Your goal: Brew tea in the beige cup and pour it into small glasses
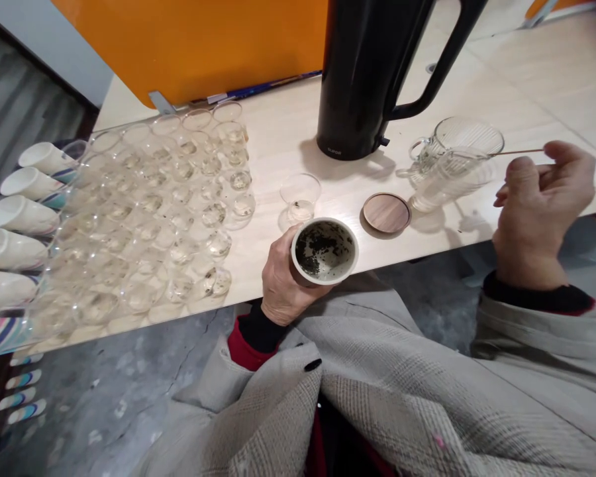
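My left hand (291,278) is wrapped round a pale round canister (352,242), its open mouth tipped toward me. Dark dried leaves (320,242), like loose tea, cling inside it. At the right, my right hand (544,205) pinches a thin brown stick (519,152), whose far end reaches the rim of a clear glass cup (451,175). Just behind that cup is a ribbed glass mug (471,132). A round wooden lid (386,213) lies on the table right of the canister. One clear plastic cup (300,192) with a few dark bits stands behind my left hand.
Rows of clear plastic cups (149,205) with dark bits in them cover the left of the table (273,142). Several white paper cups (12,248) line the far left edge. A tall black kettle (362,73) stands at the back, beside an orange panel (198,46).
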{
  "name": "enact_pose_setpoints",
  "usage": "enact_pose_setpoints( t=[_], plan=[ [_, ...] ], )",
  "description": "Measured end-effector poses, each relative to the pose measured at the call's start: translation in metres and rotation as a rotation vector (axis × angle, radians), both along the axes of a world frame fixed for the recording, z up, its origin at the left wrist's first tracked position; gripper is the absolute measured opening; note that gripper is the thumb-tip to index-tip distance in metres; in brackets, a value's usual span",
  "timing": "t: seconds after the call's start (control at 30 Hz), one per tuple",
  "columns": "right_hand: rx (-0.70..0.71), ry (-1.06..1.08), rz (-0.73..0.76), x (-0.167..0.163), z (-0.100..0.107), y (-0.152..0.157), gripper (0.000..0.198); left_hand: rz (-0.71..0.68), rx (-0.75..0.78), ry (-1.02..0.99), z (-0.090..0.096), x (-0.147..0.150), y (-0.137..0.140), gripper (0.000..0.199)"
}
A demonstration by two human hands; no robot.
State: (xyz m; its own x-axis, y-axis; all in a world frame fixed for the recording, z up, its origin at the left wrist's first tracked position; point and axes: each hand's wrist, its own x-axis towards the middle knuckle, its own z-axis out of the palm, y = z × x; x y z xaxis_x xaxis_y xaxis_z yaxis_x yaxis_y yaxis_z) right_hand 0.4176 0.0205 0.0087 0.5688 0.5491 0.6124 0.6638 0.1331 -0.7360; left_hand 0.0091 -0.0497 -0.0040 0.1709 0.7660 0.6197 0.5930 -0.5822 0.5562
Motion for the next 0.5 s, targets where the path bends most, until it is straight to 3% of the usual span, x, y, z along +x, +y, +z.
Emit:
enact_pose_setpoints(
  t=[0.23, 0.37, 0.5],
  plan=[
    [-0.022, 0.177, 0.125, -0.033, 0.023, 0.009, 0.008, 0.034, -0.017, -0.019, -0.001, 0.0, 0.002, 0.104],
    [-0.044, 0.146, 0.244, -0.032, 0.027, 0.009, 0.014, 0.027, 0.017, -0.006, 0.002, -0.001, 0.003, 0.103],
    [0.094, 0.131, 0.23, -0.019, 0.035, 0.006, 0.016, 0.011, 0.017, -0.018, 0.004, 0.0, 0.002, 0.102]
  ],
)
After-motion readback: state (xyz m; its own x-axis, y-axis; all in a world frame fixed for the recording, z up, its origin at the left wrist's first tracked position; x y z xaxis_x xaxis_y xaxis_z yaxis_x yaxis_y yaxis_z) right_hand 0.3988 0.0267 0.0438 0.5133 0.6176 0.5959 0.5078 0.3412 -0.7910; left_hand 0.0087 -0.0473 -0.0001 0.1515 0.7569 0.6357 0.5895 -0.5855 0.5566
